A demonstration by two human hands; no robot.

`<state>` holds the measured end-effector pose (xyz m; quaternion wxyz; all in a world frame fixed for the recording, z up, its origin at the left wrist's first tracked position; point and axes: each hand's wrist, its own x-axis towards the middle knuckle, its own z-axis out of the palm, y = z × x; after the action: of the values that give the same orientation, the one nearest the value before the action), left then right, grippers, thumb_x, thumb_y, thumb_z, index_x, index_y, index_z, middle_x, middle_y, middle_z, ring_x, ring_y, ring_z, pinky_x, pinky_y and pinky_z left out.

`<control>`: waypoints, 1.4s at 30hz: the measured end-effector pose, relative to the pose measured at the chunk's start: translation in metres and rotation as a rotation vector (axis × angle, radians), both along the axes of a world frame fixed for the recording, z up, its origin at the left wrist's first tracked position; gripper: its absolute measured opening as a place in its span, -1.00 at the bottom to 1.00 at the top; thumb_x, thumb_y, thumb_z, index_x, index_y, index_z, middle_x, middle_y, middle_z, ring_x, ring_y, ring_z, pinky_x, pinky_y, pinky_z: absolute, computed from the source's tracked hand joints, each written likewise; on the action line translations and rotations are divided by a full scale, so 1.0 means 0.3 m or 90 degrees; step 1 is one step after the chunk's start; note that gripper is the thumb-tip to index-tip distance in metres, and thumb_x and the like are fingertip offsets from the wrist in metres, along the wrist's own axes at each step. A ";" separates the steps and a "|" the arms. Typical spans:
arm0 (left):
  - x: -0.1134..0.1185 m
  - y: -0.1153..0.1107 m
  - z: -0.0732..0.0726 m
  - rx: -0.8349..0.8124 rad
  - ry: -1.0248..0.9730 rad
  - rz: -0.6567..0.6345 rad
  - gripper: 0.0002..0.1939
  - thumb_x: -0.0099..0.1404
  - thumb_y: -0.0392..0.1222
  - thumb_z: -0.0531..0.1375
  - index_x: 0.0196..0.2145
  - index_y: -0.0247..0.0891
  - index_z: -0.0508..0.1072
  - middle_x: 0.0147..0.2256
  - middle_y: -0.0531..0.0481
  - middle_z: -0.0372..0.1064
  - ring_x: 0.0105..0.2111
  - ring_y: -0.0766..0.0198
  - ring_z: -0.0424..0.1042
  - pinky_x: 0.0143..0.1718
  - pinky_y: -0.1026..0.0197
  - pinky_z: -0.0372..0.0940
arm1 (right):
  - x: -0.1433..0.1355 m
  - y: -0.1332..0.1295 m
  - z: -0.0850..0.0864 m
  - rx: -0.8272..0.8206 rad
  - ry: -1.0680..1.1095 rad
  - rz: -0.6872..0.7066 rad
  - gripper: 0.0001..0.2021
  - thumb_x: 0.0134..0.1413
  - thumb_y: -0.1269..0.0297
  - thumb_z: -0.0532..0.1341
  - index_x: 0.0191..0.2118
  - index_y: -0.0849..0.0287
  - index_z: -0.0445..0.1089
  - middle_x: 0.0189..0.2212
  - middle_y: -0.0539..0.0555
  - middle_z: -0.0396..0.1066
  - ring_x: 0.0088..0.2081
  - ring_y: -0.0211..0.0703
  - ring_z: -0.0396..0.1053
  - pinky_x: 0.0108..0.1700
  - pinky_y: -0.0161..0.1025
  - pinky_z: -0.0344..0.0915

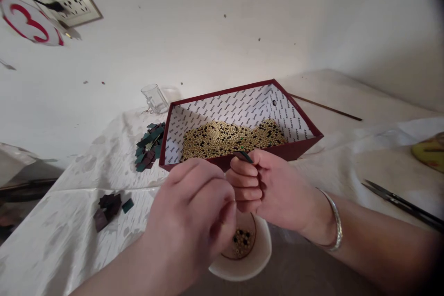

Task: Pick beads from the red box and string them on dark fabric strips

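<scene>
My right hand [277,189], with a silver bangle on its wrist, is closed around a small dark green and maroon piece [243,156] that sticks out by the thumb. Beside it my left hand [190,208] is closed with its back to me; its fingertips and anything in them are hidden. Below both hands stands a white bowl [262,261] with pale and black beads [243,238] at its bottom, partly covered by my hands. Just beyond lies a maroon open box [222,92], lined in printed white paper and part-filled with pale and black beads [229,134].
Dark green and maroon pieces lie in a heap [151,145] left of the box and a smaller pile [111,210] nearer me. Behind stands a glass mug [155,98]. Black tweezers [398,199], a thin brown stick [329,108] and a yellow-green object [430,151] are at right.
</scene>
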<state>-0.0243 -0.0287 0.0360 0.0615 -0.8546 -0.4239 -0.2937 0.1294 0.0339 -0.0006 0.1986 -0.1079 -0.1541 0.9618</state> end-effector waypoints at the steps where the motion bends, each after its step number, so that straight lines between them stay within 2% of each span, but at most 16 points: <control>1: 0.007 -0.002 -0.004 -0.023 0.031 -0.007 -0.90 0.08 -0.43 0.15 -0.51 -0.28 0.33 -0.46 0.03 0.29 -0.38 0.31 0.28 -0.32 0.19 0.28 | 0.000 0.002 0.000 0.007 -0.002 -0.010 -0.81 -0.08 0.31 -0.01 -0.60 0.20 -0.02 -0.61 -0.10 -0.19 -0.58 -0.38 -0.21 -0.55 -0.41 -0.21; 6: 0.022 -0.002 -0.023 -0.208 0.221 -0.007 -0.91 0.10 -0.32 0.13 -0.54 -0.27 0.37 -0.47 0.01 0.36 -0.43 0.25 0.31 -0.40 0.16 0.29 | -0.005 0.011 0.002 0.051 -0.048 -0.062 -0.79 -0.04 0.33 -0.04 -0.62 0.19 -0.05 -0.62 -0.10 -0.18 -0.59 -0.36 -0.22 -0.57 -0.38 -0.21; 8: 0.011 -0.006 -0.018 -0.239 0.215 -0.003 -0.87 0.12 -0.30 0.13 -0.57 -0.26 0.37 -0.51 0.04 0.35 -0.46 0.27 0.30 -0.43 0.17 0.27 | -0.005 0.011 0.006 0.063 -0.068 -0.059 -0.80 -0.05 0.34 -0.04 -0.62 0.19 -0.05 -0.63 -0.10 -0.18 -0.60 -0.36 -0.21 -0.57 -0.37 -0.21; 10: -0.007 -0.012 -0.005 -0.190 0.132 0.024 -0.85 0.16 -0.29 0.13 -0.56 -0.25 0.35 -0.52 0.06 0.33 -0.47 0.29 0.30 -0.45 0.20 0.25 | -0.004 0.008 0.012 0.076 -0.091 -0.044 -0.81 -0.07 0.34 -0.04 -0.62 0.19 -0.04 -0.63 -0.10 -0.17 -0.60 -0.37 -0.19 -0.55 -0.37 -0.22; 12: -0.025 -0.019 0.009 -0.094 0.036 0.071 -0.96 0.17 -0.26 0.15 -0.43 -0.25 0.37 -0.42 0.03 0.36 -0.38 0.29 0.33 -0.38 0.20 0.27 | -0.004 0.002 0.018 0.093 -0.120 -0.021 -0.82 -0.09 0.34 -0.04 -0.62 0.19 -0.03 -0.63 -0.10 -0.16 -0.60 -0.38 -0.18 -0.54 -0.36 -0.23; 15: -0.037 -0.021 0.016 0.013 -0.014 0.109 -0.70 0.13 -0.21 0.22 -0.16 -0.29 0.35 -0.21 -0.07 0.36 -0.19 0.24 0.33 -0.18 0.17 0.27 | -0.008 -0.011 0.020 0.128 -0.142 0.029 -0.82 -0.09 0.34 -0.03 -0.62 0.19 -0.01 -0.65 -0.11 -0.16 -0.62 -0.39 -0.19 -0.53 -0.34 -0.24; 16: -0.037 -0.018 0.014 0.022 -0.018 0.099 -0.69 0.12 -0.23 0.23 -0.15 -0.30 0.35 -0.20 -0.07 0.36 -0.17 0.25 0.33 -0.16 0.18 0.27 | -0.010 -0.015 0.017 0.143 -0.144 0.048 -0.82 -0.08 0.34 -0.04 -0.62 0.18 -0.02 -0.66 -0.12 -0.16 -0.62 -0.38 -0.19 -0.53 -0.33 -0.24; 18: -0.035 -0.010 0.007 0.010 -0.044 0.065 -0.80 0.14 -0.30 0.21 -0.24 -0.27 0.38 -0.27 -0.02 0.37 -0.22 0.30 0.33 -0.18 0.24 0.26 | -0.015 -0.025 0.007 0.179 -0.148 0.071 -0.80 -0.05 0.33 -0.05 -0.63 0.18 -0.01 -0.69 -0.12 -0.14 -0.62 -0.37 -0.16 -0.53 -0.31 -0.22; 19: -0.034 -0.005 0.003 -0.007 -0.070 0.057 -0.87 0.14 -0.33 0.20 -0.30 -0.26 0.38 -0.32 0.02 0.37 -0.26 0.34 0.34 -0.21 0.26 0.25 | -0.018 -0.030 0.002 0.207 -0.156 0.072 -0.78 -0.01 0.32 -0.06 -0.63 0.18 0.02 -0.70 -0.11 -0.11 -0.61 -0.36 -0.14 -0.53 -0.31 -0.20; 21: -0.039 0.003 -0.005 -0.073 -0.151 0.078 -0.95 0.17 -0.34 0.18 -0.38 -0.24 0.38 -0.40 0.09 0.36 -0.35 0.40 0.33 -0.28 0.31 0.24 | -0.022 -0.039 -0.008 0.283 -0.189 0.019 -0.74 0.07 0.28 -0.06 -0.59 0.19 0.12 -0.67 -0.07 0.01 -0.59 -0.35 -0.05 -0.52 -0.31 -0.12; 24: -0.057 0.014 -0.018 -0.250 -0.339 0.112 -0.98 0.22 -0.26 0.16 -0.38 -0.20 0.38 -0.46 0.14 0.35 -0.44 0.46 0.31 -0.40 0.37 0.21 | -0.024 -0.047 -0.014 0.401 -0.264 -0.140 -0.76 0.15 0.20 -0.02 -0.42 0.17 0.29 -0.55 -0.04 0.15 -0.51 -0.32 0.08 -0.49 -0.30 0.02; 26: -0.069 0.021 -0.027 -0.367 -0.473 0.088 -0.97 0.23 -0.23 0.17 -0.38 -0.20 0.39 -0.48 0.15 0.34 -0.47 0.48 0.28 -0.45 0.42 0.19 | -0.022 -0.048 -0.013 0.477 -0.303 -0.231 -0.80 0.15 0.17 0.03 -0.28 0.11 0.33 -0.48 -0.04 0.20 -0.45 -0.30 0.15 -0.43 -0.29 0.10; 28: -0.074 0.030 -0.036 -0.456 -0.584 0.041 -0.96 0.20 -0.23 0.20 -0.39 -0.22 0.41 -0.49 0.15 0.33 -0.46 0.50 0.27 -0.43 0.46 0.20 | -0.018 -0.048 -0.010 0.566 -0.318 -0.279 -0.79 0.12 0.17 0.10 -0.13 0.03 0.33 -0.43 -0.05 0.24 -0.40 -0.30 0.19 -0.35 -0.28 0.16; 32: -0.066 0.043 -0.043 -0.578 -0.748 -0.064 -0.92 0.19 -0.29 0.21 -0.31 -0.26 0.40 -0.47 0.12 0.33 -0.44 0.50 0.31 -0.35 0.45 0.25 | -0.011 -0.042 -0.002 0.675 -0.296 -0.288 -0.67 0.08 0.25 0.17 0.00 -0.05 0.28 -0.29 -0.05 0.30 -0.37 -0.35 0.22 -0.30 -0.31 0.20; 36: -0.058 0.048 -0.043 -0.629 -0.827 -0.111 -0.76 0.18 -0.36 0.21 -0.19 -0.23 0.29 -0.49 0.12 0.35 -0.48 0.49 0.34 -0.40 0.44 0.26 | -0.012 -0.034 -0.002 0.646 -0.307 -0.273 -0.72 0.10 0.27 0.16 -0.04 -0.05 0.35 -0.40 -0.07 0.31 -0.43 -0.38 0.21 -0.38 -0.36 0.19; 42: -0.052 0.056 -0.043 -0.655 -0.848 -0.135 -0.73 0.19 -0.38 0.18 -0.18 -0.22 0.22 -0.44 0.06 0.39 -0.39 0.34 0.44 -0.32 0.29 0.34 | -0.015 -0.031 -0.002 0.585 -0.259 -0.208 -0.73 0.10 0.28 0.15 -0.05 -0.06 0.38 -0.45 -0.09 0.32 -0.44 -0.42 0.20 -0.36 -0.39 0.20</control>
<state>-0.0399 -0.0119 0.0232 -0.6252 -0.4602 -0.3699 -0.5104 0.1249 0.0247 -0.0012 0.3390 -0.2170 -0.5762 0.7113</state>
